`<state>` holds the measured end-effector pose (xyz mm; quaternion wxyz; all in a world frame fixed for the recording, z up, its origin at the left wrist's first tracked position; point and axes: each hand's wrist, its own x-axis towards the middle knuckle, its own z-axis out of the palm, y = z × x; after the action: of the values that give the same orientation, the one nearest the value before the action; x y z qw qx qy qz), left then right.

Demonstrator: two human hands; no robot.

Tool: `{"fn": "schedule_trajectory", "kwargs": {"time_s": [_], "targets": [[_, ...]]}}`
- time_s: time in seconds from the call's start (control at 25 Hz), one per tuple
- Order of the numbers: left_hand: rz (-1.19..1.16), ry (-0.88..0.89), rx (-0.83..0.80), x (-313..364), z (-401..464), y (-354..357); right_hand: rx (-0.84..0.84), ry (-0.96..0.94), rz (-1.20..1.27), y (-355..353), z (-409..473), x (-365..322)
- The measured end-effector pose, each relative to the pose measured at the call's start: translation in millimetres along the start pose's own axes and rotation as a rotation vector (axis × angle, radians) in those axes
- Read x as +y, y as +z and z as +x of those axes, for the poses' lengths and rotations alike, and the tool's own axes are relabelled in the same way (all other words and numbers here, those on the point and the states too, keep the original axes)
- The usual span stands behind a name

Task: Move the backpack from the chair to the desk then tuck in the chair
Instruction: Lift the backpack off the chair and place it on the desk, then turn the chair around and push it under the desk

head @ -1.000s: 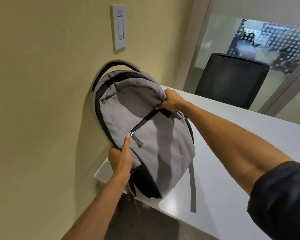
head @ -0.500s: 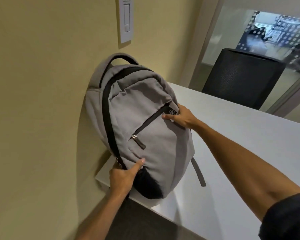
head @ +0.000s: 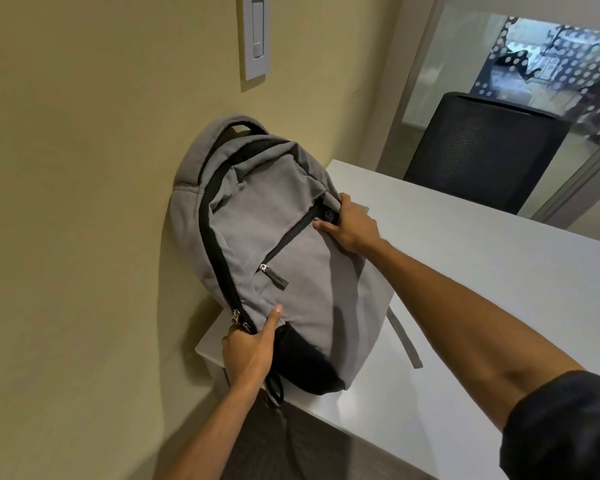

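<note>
A grey backpack (head: 274,237) with black trim rests on the near left corner of the white desk (head: 499,289), leaning back against the yellow wall. My left hand (head: 250,348) grips its lower left edge by the zipper, thumb pressed on the fabric. My right hand (head: 350,226) holds the right side near the small round logo patch. A black mesh chair (head: 485,154) stands behind the far side of the desk. One grey strap (head: 404,337) trails over the desktop.
A white wall switch (head: 256,36) sits above the backpack. A glass partition with a dotted pattern (head: 551,57) lies behind the chair. Dark floor (head: 291,445) shows below the desk's near edge.
The backpack has settled lower onto the desk and against the wall. My right hand slid from its top to its right side; my left hand dropped from the front zipper to the lower left edge.
</note>
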<state>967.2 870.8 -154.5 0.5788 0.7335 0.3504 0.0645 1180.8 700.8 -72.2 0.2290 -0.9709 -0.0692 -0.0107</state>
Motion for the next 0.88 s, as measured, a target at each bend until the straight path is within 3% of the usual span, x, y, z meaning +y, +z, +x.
{"fn": "schedule_trajectory", "kwargs": {"time_s": [0.2, 0.48, 0.6, 0.76, 0.88], "targets": [[-0.051, 0.072, 0.027, 18.8, -16.5, -16.7, -0.061, 0.034, -0.022, -10.8, -19.8, -2.3], [-0.120, 0.407, 0.262, 65.6, -40.6, -38.1, 0.018, -0.112, -0.007, -75.5, -84.0, -8.1], [-0.016, 0.548, 0.331, 84.5, -76.9, -46.6, 0.080, -0.129, -0.035, -112.5, -132.0, -2.4], [0.097, 0.741, 0.252, 86.3, -160.9, -45.1, 0.145, -0.122, -0.070, -158.7, -224.5, 18.5], [0.172, 0.771, 0.094, 72.1, -235.5, -37.5, 0.183, -0.125, -0.115, -193.5, -311.0, 48.2]]}}
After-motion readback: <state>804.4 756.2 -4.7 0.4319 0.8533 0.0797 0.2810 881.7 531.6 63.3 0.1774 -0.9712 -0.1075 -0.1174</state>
